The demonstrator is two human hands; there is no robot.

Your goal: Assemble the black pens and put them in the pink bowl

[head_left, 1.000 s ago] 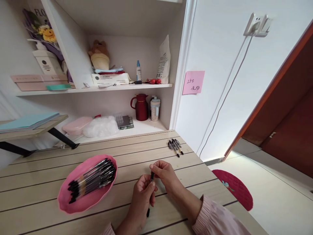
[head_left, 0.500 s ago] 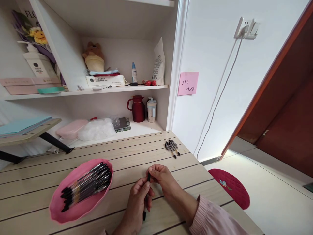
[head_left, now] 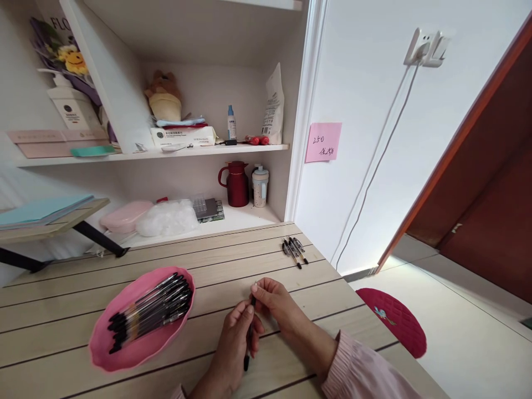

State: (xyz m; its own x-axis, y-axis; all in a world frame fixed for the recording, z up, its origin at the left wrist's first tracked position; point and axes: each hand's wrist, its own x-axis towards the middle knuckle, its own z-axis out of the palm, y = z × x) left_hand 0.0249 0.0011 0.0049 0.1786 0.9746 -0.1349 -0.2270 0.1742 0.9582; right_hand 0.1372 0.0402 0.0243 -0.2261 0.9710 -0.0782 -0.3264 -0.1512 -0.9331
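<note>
My left hand (head_left: 233, 341) is wrapped round a black pen (head_left: 248, 346), which stands nearly upright over the table with its dark end pointing down. At its upper end my right hand (head_left: 276, 303) is closed in a pinch, thumb and forefinger together. A small light tip shows just above those fingers; what it is I cannot make out. To the left, a pink scalloped dish (head_left: 96, 354) holds a bunch of clear-barrelled pens (head_left: 152, 310) with black ends. Beyond my right hand a few similar pens (head_left: 294, 252) lie side by side on the table.
The slatted wooden table (head_left: 216, 260) meets a white shelf unit holding a red jug (head_left: 238, 185), a cup (head_left: 260, 188) and a plastic bag (head_left: 167, 219). A small raised stand (head_left: 89, 213) is at the left. A red stool seat (head_left: 393, 321) sits past the right edge.
The view has shifted slightly, so things appear a little further right. A small light tip now shows above my right fingertips. Both hands stay at the pen.
</note>
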